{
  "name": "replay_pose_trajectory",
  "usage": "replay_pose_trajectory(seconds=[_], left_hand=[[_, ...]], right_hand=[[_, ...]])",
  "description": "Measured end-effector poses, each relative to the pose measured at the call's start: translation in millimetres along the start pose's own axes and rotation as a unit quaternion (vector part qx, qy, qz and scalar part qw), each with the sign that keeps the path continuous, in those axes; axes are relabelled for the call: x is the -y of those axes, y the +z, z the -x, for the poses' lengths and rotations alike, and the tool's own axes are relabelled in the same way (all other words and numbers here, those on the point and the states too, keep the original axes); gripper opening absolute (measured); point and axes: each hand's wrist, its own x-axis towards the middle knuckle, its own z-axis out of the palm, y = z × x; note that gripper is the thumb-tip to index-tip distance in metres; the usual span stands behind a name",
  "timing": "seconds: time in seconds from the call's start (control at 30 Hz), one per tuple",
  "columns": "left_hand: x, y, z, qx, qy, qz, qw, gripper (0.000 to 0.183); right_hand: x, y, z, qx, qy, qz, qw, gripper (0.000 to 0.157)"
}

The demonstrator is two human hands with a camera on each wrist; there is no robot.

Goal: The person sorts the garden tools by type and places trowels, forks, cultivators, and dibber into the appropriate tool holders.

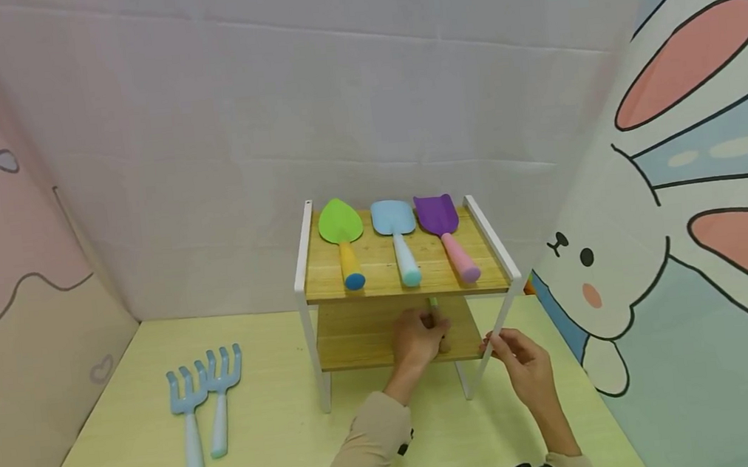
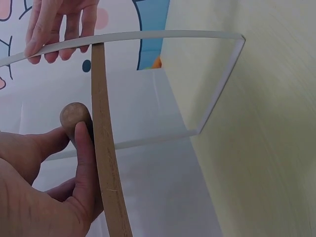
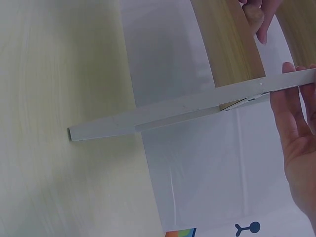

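A two-tier rack with white metal legs and wooden boards stands on the table. Between its boards, my left hand grips a tool by its brown, round-ended wooden handle, close over the lower board. A bit of green shows beyond the fingers; the tool's head is hidden. With thumb and fingertips, my right hand holds the rack's right front post. On the top board lie a green trowel, a light blue shovel and a purple shovel.
Two light blue toy rakes lie side by side on the table left of the rack. A white cloth wall rises behind, and a printed rabbit panel borders the right side.
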Motion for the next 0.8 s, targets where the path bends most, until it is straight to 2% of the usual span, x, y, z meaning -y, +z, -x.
replay_pose_trajectory(seconds=[0.33,0.6,0.8], left_hand=[[1.5,0.0,-0.5,-0.009,0.006,-0.005,0.9999,0.022],[0.5,-7.2,4.3,-0.010,0.032,0.015,0.9993,0.017],[2.6,-12.4,8.8,-0.004,0.027,0.042,0.9987,0.022]], right_hand=[[-2,-0.6,0,0.002,-0.006,-0.009,1.000,0.013],[-2,-0.9,0,0.009,-0.011,-0.013,1.000,0.014],[-4,-1.9,0,0.009,-0.010,-0.015,1.000,0.014]])
